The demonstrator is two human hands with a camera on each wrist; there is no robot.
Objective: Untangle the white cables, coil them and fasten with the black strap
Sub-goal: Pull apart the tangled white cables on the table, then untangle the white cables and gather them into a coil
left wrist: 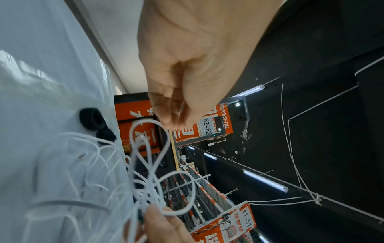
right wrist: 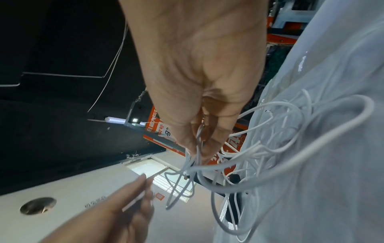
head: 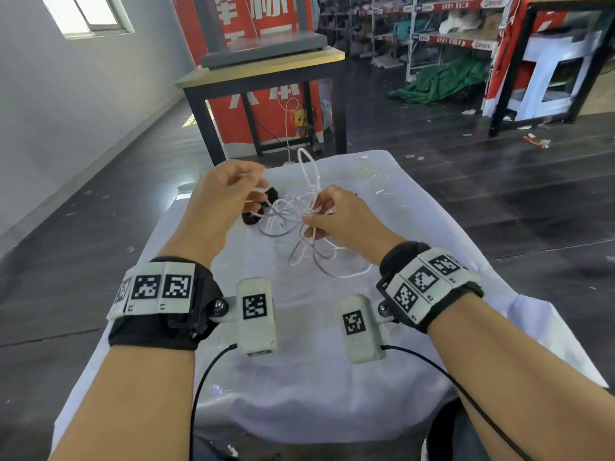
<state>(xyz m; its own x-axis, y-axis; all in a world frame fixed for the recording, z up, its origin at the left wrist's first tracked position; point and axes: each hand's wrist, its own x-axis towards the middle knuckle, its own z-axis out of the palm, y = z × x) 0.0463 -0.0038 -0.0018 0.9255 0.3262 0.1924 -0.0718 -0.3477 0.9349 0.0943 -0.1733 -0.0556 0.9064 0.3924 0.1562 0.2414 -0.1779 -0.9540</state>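
White cables (head: 296, 224) tangled, pinched by left hand (head: 219, 197) and right hand (head: 342, 217)

Warehouse, long stocked shelving racks (head: 432, 31), red signage banners (head: 253, 15), numbered aisle signs (left wrist: 207, 125)

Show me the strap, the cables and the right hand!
strap (left wrist: 91, 120), left wrist view, on its rolled black loop.
cables (head: 301, 252), head view, on a low loop.
right hand (head: 346, 216), head view, on its back.
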